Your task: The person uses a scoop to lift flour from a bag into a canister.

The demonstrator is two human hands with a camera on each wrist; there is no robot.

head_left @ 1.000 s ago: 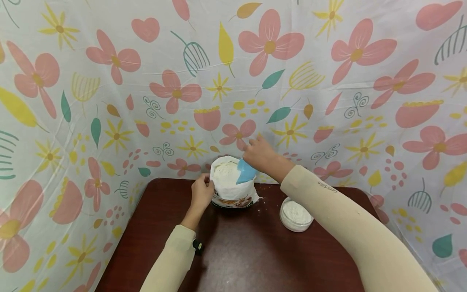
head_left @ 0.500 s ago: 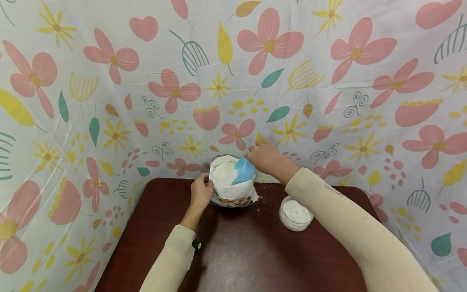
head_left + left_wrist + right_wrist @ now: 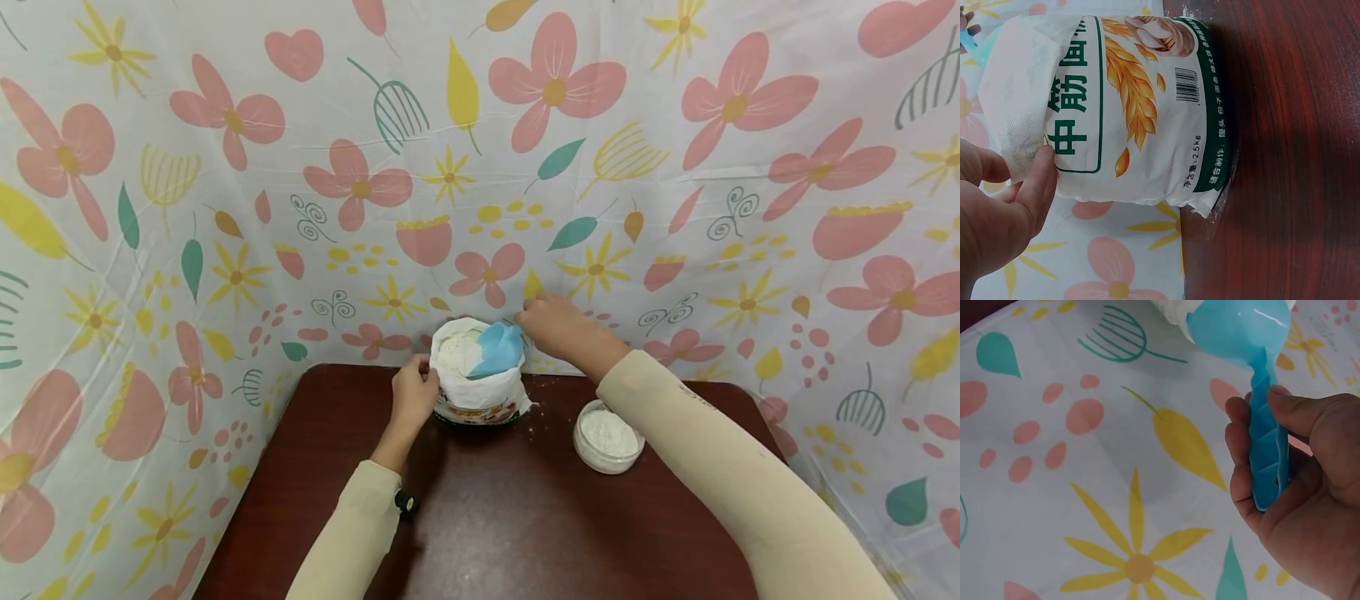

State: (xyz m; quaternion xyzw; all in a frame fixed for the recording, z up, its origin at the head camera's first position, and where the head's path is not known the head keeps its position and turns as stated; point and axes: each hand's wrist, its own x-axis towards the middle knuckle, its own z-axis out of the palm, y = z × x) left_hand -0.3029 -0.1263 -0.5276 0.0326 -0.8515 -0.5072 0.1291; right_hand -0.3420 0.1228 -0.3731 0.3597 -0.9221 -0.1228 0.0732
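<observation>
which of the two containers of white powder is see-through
The round bowl at the right: its clear wall shows the powder inside. The other, the printed bag pinched by the left hand, is opaque white.

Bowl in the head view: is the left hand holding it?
No, the left hand pinches the bag, while the bowl stands apart from it on the table.

The white bag (image 3: 1138,119) reads "中筋面", "净含量: 2.5kg", "适合制作".
</observation>
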